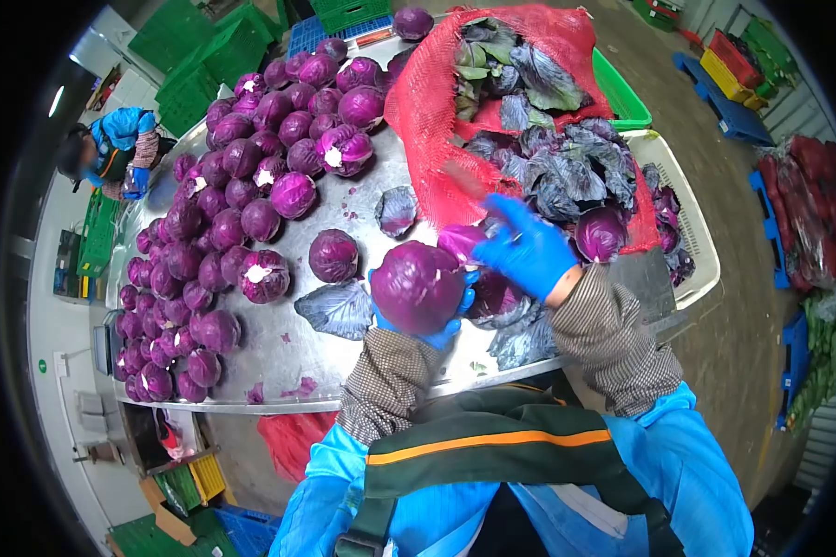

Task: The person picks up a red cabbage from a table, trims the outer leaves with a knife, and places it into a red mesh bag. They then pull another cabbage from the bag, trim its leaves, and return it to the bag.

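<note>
My left hand [427,325], in a blue glove, is closed around the underside of a red cabbage [416,286] held above the metal table [334,371]. Just right of it, my gloved right hand [528,249] is closed on what looks like a knife [464,180], its blade smeared by motion. A bright purple leaf [462,243] stands out from the cabbage and reaches the right hand's fingers, which partly hide it. Loose outer leaves [336,309] lie left of and below the hands. Another red cabbage [333,255] sits left of the held one.
Many red cabbages [241,158] are heaped on the table's left. A red mesh sack [427,139] with trimmed leaves [576,172] lies at right, beside a white crate [701,223]. Another person [121,148] stands at the far left. Green crates [200,79] are stacked behind.
</note>
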